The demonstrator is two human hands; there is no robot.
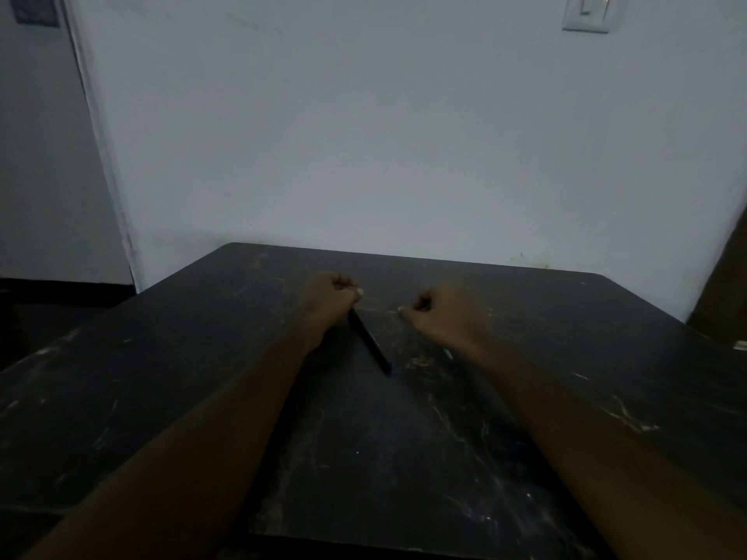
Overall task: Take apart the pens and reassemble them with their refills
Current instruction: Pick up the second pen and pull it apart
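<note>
A dark pen (370,341) with a blue end slants across the middle of the black table (202,357), its blue tip pointing toward me. My left hand (333,293) is closed in a fist around the pen's far end. My right hand (434,311) is a short gap to its right, also curled into a fist with the thumb tucked against the fingers. A small pale sliver (447,353) shows at the edge of my right wrist; I cannot tell what it is or whether the hand holds it. The dim light hides finer detail.
The scratched table butts against a pale wall (384,135) at the back. A doorway edge (109,163) stands at the left, a light switch (588,12) at the top right, and a brown surface (723,284) past the table's right corner.
</note>
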